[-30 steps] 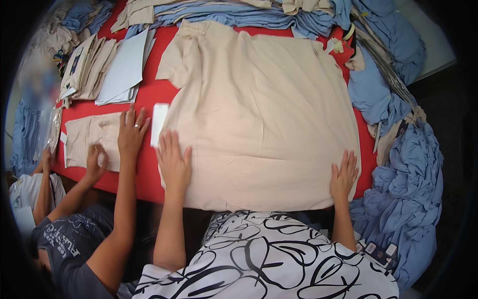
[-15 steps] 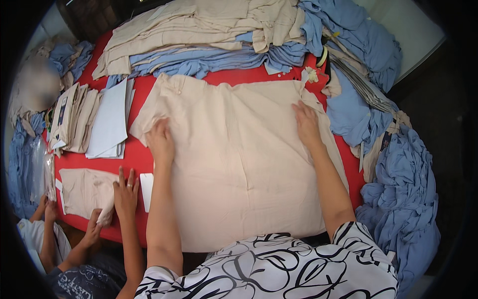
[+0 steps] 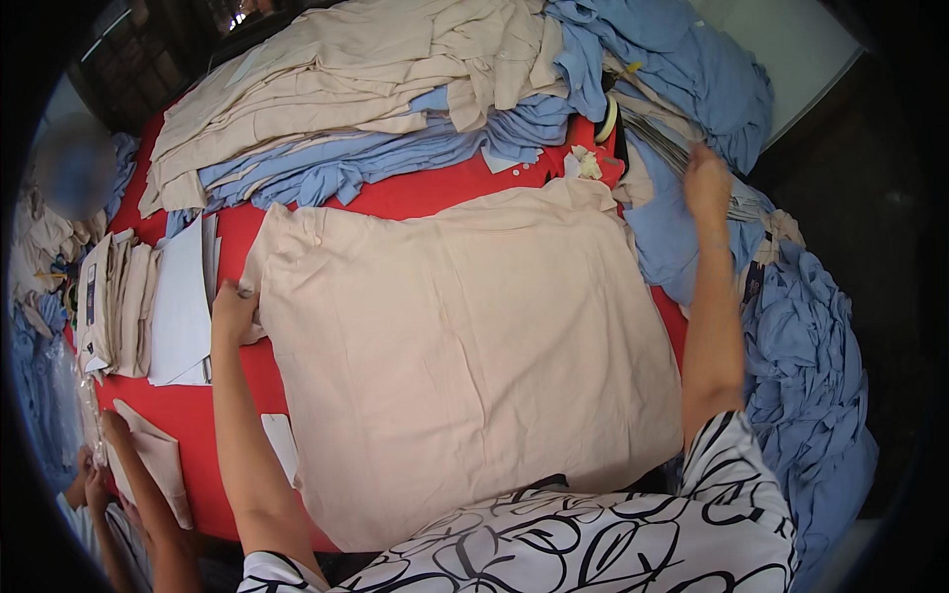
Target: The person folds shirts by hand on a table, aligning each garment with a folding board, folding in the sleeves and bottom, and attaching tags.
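A beige shirt (image 3: 465,346) lies spread out in front of me on the red table, creased lengthwise. At its left edge my left hand (image 3: 233,310) is closed on the cloth near the sleeve. My right hand (image 3: 708,188) is off the shirt, up and to the right, over a bundle of thin grey-striped sheets (image 3: 660,146) among blue garments. Its fingers are bent and slightly blurred, so their grip does not show. Left of the shirt, a white card (image 3: 280,445) lies partly beside its edge.
Beige garments (image 3: 366,69) are heaped over blue ones (image 3: 395,148) at the back. Blue cloth (image 3: 811,395) hangs along the right. On the left stand folded beige shirts (image 3: 124,306) and white sheets (image 3: 184,306). A co-worker's hands (image 3: 114,435) are at a beige piece, lower left.
My right hand has left the shirt and gone up and right to the striped bundle. My left hand has moved outward to the shirt's left edge. The co-worker's beige piece is now folded up.
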Demonstrator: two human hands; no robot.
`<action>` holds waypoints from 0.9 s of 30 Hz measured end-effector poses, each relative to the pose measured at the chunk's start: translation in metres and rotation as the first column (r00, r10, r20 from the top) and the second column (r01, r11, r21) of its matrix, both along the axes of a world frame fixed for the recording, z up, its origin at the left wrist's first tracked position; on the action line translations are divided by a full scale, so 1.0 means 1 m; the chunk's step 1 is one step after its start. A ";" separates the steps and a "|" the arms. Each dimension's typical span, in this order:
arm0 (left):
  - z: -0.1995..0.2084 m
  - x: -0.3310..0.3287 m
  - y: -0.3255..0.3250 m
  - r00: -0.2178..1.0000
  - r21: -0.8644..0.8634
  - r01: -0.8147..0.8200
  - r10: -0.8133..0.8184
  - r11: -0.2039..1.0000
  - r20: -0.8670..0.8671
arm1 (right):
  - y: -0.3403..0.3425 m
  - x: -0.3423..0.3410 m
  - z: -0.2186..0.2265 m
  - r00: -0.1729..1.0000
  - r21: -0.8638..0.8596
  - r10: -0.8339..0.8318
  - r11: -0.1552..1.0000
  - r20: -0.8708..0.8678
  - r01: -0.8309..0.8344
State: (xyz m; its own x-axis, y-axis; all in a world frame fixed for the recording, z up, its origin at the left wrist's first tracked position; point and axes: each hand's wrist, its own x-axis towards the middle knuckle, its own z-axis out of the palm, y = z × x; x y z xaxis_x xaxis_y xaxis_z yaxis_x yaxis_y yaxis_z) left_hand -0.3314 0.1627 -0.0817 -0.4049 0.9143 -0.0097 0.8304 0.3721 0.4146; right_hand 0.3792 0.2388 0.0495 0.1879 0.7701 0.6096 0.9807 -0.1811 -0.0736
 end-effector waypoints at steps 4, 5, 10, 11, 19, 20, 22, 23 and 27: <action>0.047 0.037 0.040 0.990 0.254 -0.025 0.059 0.967 -0.128 | 0.025 0.141 0.005 0.978 -0.504 -0.167 0.860 -0.125 0.083; 0.049 0.037 0.050 0.990 0.384 -0.072 0.112 0.921 -0.085 | 0.023 0.175 0.006 0.976 -0.672 -0.177 0.739 -0.128 0.046; 0.053 0.044 -0.004 0.866 0.575 0.149 0.175 0.804 -0.469 | 0.001 0.081 0.003 0.978 -0.601 -0.053 0.782 0.200 0.165; 0.058 0.058 -0.026 0.895 0.502 0.088 0.153 0.860 -0.420 | -0.011 0.064 0.013 0.963 -0.624 -0.078 0.748 0.257 0.227; 0.028 0.067 -0.057 0.687 0.084 0.153 -0.167 0.985 0.707 | -0.142 -0.028 0.100 0.641 0.227 0.485 0.866 -0.595 -0.445; 0.024 0.070 -0.051 0.570 0.108 0.092 -0.142 0.990 0.809 | -0.159 -0.050 0.096 0.433 0.332 0.573 0.791 -0.696 -0.514; 0.022 0.071 -0.042 0.295 0.141 -0.039 -0.124 0.989 0.947 | -0.184 -0.095 0.081 -0.051 0.570 0.656 0.611 -0.753 -0.549; 0.030 0.070 -0.040 0.626 0.146 0.002 -0.115 0.989 0.771 | -0.188 -0.112 0.063 -0.118 0.503 0.550 0.630 -0.827 -0.591; 0.049 0.049 -0.061 0.997 0.173 0.064 -0.057 0.983 -0.047 | -0.183 -0.149 -0.064 0.172 -0.154 -0.007 0.484 -0.985 -0.861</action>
State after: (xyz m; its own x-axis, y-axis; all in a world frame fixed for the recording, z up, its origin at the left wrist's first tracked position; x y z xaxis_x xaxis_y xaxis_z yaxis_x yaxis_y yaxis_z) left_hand -0.2829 0.1015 -0.0327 -0.3453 0.9234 0.1677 0.8670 0.2455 0.4336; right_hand 0.2307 0.0556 -0.0143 -0.3396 0.9048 -0.2569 0.2892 -0.1594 -0.9439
